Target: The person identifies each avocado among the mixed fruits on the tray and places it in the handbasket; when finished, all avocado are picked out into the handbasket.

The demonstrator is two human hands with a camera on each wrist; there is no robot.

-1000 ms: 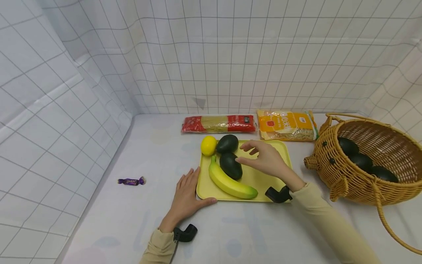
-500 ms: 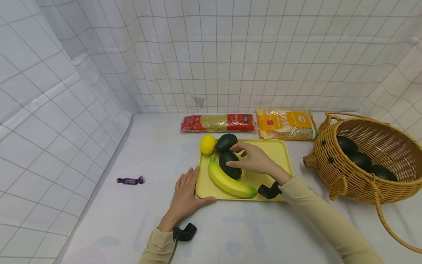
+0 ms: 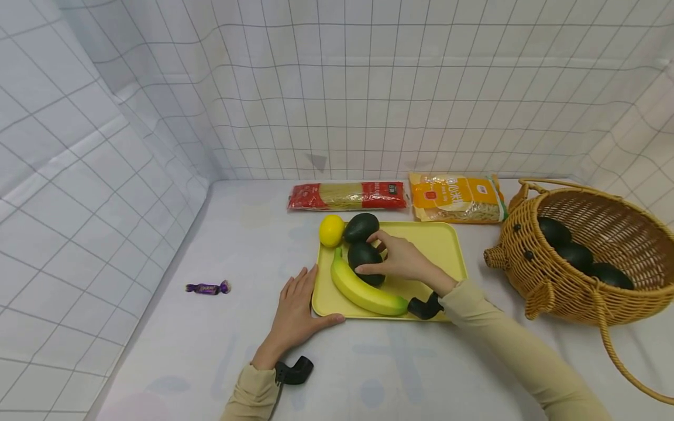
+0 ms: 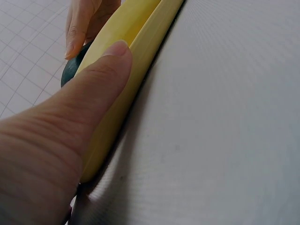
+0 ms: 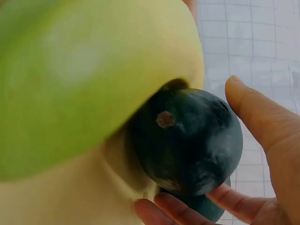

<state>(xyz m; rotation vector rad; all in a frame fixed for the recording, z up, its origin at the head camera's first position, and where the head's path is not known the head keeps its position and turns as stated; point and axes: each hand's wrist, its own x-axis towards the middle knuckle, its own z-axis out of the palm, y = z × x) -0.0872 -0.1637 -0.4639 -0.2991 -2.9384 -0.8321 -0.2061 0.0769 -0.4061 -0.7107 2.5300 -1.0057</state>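
My right hand (image 3: 405, 257) reaches over the yellow tray (image 3: 437, 240), thumb and fingers spread around a dark green avocado (image 3: 362, 255). The right wrist view has this avocado (image 5: 187, 145) between them, fingertips at its underside and the thumb (image 5: 248, 101) slightly apart from it. A second avocado (image 3: 361, 227) lies behind, beside a yellow lemon (image 3: 331, 231). In front lies a banana (image 3: 365, 294), large and close in the right wrist view. My left hand (image 3: 297, 316) rests at the tray's near left corner, its thumb (image 4: 101, 75) straight against the rim.
A wicker basket (image 3: 558, 292) with several avocados (image 3: 575, 255) stands tilted at the right, its handle hanging forward. Behind the tray lie a red noodle pack (image 3: 342, 196) and an orange bag (image 3: 458, 199). A purple wrapped candy (image 3: 207, 288) lies left.
My right hand has moved left and down from above the tray until its fingers surround the front avocado. The left hand and the fruit have stayed in place.
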